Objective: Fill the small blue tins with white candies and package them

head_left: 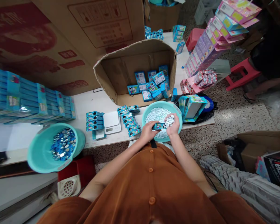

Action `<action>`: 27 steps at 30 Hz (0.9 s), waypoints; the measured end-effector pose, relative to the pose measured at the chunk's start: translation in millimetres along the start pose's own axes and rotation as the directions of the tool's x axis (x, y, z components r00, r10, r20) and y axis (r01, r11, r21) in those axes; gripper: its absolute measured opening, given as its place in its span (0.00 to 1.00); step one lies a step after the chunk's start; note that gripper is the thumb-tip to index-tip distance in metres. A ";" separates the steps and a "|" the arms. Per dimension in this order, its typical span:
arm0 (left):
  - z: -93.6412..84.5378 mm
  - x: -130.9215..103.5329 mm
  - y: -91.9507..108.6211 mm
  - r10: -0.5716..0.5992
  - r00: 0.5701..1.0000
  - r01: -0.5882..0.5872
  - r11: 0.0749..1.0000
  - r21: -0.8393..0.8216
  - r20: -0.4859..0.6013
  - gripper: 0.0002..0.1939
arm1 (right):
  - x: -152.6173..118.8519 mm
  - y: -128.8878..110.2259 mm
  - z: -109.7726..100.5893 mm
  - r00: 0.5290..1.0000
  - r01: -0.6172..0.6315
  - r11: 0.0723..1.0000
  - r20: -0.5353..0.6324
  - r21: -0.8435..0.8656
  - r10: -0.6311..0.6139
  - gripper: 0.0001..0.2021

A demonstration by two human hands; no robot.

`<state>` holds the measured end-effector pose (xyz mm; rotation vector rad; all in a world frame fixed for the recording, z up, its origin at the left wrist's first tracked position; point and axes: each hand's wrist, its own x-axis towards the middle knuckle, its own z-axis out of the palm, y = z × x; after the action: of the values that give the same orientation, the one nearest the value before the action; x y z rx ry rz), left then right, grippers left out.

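My left hand (pixel 149 131) grips a small blue candy box (pixel 158 126), its end turned toward my other hand. Cupped beside that end, my right hand (pixel 174 126) holds a heap of small white candies (pixel 170 120). Both hands are over a turquoise basin (pixel 146 112) filled with many more pale candies (pixel 158 114). Left of the basin stands a row of small blue boxes (pixel 130 121) with round dark openings. A white digital scale (pixel 111 122) sits beside them, with a stack of similar boxes (pixel 94 121) to its left.
Behind the basin, a cut-open cardboard box (pixel 121 68) contains several blue packs (pixel 151 84). A turquoise tub (pixel 40 149) of blue and silver pieces is at left. Blue display cartons (pixel 192 107) stand right of the basin. Pink boxes (pixel 207 46) are stacked behind; another person's leg shows far right.
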<state>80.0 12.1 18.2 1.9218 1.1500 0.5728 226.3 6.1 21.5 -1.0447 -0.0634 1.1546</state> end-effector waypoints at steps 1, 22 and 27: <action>0.8 0.2 0.1 0.025 1.000 -0.025 1.000 0.004 0.011 0.20 | -0.5 0.3 -0.2 1.000 0.019 1.000 0.002 -0.005 -0.019 0.14; 7.1 9.4 9.3 -0.026 0.999 0.027 0.999 -0.041 0.025 0.22 | 0.9 -5.4 0.0 0.990 0.095 0.990 -0.099 -0.104 -0.105 0.11; 8.4 9.2 13.5 -0.035 0.999 0.034 0.998 -0.051 -0.005 0.22 | -1.2 -6.3 3.8 0.976 0.199 0.967 -0.060 -0.162 -0.211 0.11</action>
<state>97.3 13.2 24.3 1.8552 1.1596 0.5838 228.2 7.5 28.5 -1.1896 -0.1992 0.9318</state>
